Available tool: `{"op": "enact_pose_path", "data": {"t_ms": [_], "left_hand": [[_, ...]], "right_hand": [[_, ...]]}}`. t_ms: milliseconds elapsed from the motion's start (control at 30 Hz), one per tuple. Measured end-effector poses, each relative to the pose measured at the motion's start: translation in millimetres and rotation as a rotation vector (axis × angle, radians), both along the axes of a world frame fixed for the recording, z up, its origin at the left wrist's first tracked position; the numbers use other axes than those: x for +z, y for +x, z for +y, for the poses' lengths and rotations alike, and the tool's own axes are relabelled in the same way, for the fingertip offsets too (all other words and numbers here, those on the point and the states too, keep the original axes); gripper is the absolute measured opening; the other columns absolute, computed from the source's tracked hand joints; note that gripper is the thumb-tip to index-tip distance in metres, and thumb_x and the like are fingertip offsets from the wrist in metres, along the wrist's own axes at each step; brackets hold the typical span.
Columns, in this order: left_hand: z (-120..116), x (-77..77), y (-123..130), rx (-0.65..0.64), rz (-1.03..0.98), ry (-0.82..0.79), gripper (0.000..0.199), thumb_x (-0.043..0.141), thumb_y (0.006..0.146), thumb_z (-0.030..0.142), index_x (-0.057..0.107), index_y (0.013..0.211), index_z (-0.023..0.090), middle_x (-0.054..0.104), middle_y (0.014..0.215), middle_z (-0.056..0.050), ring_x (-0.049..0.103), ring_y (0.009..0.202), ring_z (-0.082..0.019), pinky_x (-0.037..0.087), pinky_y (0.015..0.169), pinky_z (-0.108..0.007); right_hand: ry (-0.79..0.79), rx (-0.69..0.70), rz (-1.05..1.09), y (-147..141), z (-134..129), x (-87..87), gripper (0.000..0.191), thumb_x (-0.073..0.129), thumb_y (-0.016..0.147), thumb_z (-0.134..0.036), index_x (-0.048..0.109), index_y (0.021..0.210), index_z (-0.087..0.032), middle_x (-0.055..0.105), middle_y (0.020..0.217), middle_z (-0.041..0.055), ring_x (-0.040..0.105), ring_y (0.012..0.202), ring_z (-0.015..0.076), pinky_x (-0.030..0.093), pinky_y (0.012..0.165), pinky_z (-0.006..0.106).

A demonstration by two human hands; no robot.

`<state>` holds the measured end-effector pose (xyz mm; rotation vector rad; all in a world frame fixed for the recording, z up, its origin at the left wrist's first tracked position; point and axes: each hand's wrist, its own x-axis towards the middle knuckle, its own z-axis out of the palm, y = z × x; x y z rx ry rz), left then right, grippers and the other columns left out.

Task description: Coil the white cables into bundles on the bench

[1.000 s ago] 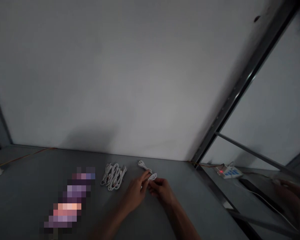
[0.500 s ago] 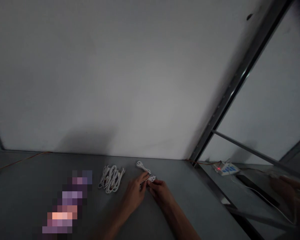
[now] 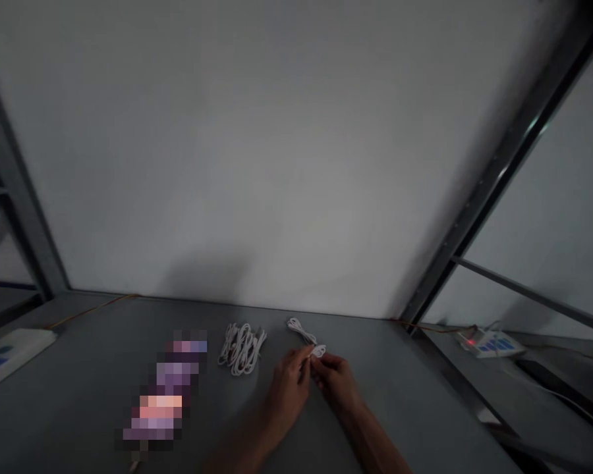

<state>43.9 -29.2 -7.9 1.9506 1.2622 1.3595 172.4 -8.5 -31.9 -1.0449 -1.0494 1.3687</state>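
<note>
A small coiled white cable [image 3: 319, 351] is between my two hands above the grey tabletop. My left hand [image 3: 291, 382] has its fingers closed on the coil from the left. From the right, my right hand [image 3: 340, 380] pinches the same cable between thumb and fingertips. Part of the coil is hidden by the fingers. Just beyond lies another bundled white cable [image 3: 301, 330], its near end close to the held coil. To the left of my hands rests a pile of several coiled white cables [image 3: 242, 349].
A pixelated, long object [image 3: 165, 388] lies on the table at the left. White power strips stand at the far left [image 3: 14, 355] and, beyond a metal frame [image 3: 439, 276], at the right [image 3: 494, 343]. A dark flat object [image 3: 563, 388] lies near the right one. A pale wall [image 3: 296, 164] rises behind.
My view has swung left, so everything appears further right, and the left power strip has come into sight. Another person's hand at the right has left the view. Both hands stay on the cable.
</note>
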Motion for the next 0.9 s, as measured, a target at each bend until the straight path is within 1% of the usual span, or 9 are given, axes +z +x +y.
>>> {"op": "enact_pose_path", "data": {"t_ms": [133,267,400,533,600,667,700,800,900], "left_hand": [[2,2.2,1,-0.019,-0.103,-0.028,0.026,0.045,0.089,0.019,0.065,0.105,0.021,0.072,0.106,-0.007,0.067,0.099,-0.018,0.053,0.09,-0.034],[4,4.3,-1,-0.06,-0.218,-0.098,0.02,0.049,0.087,0.022,0.063,0.102,0.02,0.072,0.105,-0.006,0.068,0.099,-0.018,0.052,0.089,-0.031],[5,10.7,-6,-0.156,-0.334,-0.2,0.032,0.055,0.085,0.031,0.055,0.115,0.021,0.07,0.115,-0.008,0.064,0.11,-0.021,0.051,0.091,-0.032],[8,18.5,-12,-0.248,-0.395,-0.295,0.043,0.061,0.08,0.042,0.054,0.117,0.02,0.068,0.118,-0.011,0.063,0.11,-0.023,0.05,0.092,-0.033],[12,18.3,-15,-0.294,-0.379,-0.388,0.046,0.059,0.079,0.046,0.056,0.115,0.018,0.072,0.108,-0.011,0.068,0.098,-0.024,0.053,0.082,-0.033],[16,14.6,-16,-0.294,-0.299,-0.455,0.048,0.054,0.081,0.05,0.058,0.115,0.016,0.074,0.097,-0.009,0.069,0.087,-0.024,0.053,0.073,-0.033],[18,12.0,-17,-0.28,-0.252,-0.466,0.05,0.05,0.083,0.052,0.059,0.115,0.016,0.074,0.094,-0.008,0.068,0.086,-0.024,0.053,0.073,-0.033],[18,4.8,-18,-0.242,-0.151,-0.441,0.048,0.041,0.087,0.052,0.058,0.116,0.019,0.072,0.101,-0.007,0.065,0.096,-0.023,0.049,0.083,-0.033],[15,2.1,-19,-0.227,-0.072,-0.419,0.044,0.039,0.089,0.05,0.056,0.113,0.019,0.069,0.107,-0.008,0.063,0.101,-0.022,0.046,0.09,-0.034]], "right_hand": [[0.05,-0.055,-0.031,-2,2,-5.5,0.04,0.076,0.063,-0.051,0.063,0.062,-0.013,0.053,0.049,-0.0018,0.042,0.045,0.0094,0.028,0.043,0.021],[0.104,-0.096,-0.089,-6,0,-1.9,0.039,0.072,0.068,-0.05,0.06,0.061,-0.014,0.052,0.049,-0.0023,0.042,0.044,0.0095,0.03,0.042,0.021],[0.206,-0.114,-0.203,-5,-1,8.4,0.038,0.065,0.074,-0.05,0.056,0.06,-0.015,0.048,0.047,-0.0038,0.04,0.043,0.0092,0.031,0.042,0.021],[0.34,-0.087,-0.339,0,-1,20.5,0.03,0.062,0.078,-0.04,0.056,0.062,-0.016,0.047,0.051,-0.0041,0.04,0.047,0.0092,0.034,0.047,0.021],[0.379,-0.034,-0.393,1,-3,26.0,0.026,0.06,0.079,-0.035,0.057,0.062,-0.016,0.049,0.054,-0.0037,0.042,0.05,0.0095,0.035,0.05,0.021],[0.413,0.035,-0.44,0,-6,30.0,0.023,0.058,0.08,-0.03,0.057,0.062,-0.015,0.052,0.056,-0.0028,0.045,0.052,0.01,0.037,0.053,0.021],[0.428,0.067,-0.454,-1,-8,31.2,0.022,0.056,0.081,-0.028,0.057,0.062,-0.015,0.053,0.056,-0.0024,0.046,0.053,0.01,0.038,0.053,0.021],[0.445,0.151,-0.47,-5,-14,30.7,0.022,0.051,0.082,-0.023,0.059,0.063,-0.015,0.056,0.056,-0.0016,0.047,0.052,0.0097,0.039,0.052,0.02],[0.411,0.173,-0.453,-9,-16,27.3,0.021,0.051,0.081,-0.023,0.061,0.066,-0.015,0.054,0.057,-0.0015,0.046,0.05,0.0095,0.038,0.047,0.019]]}}
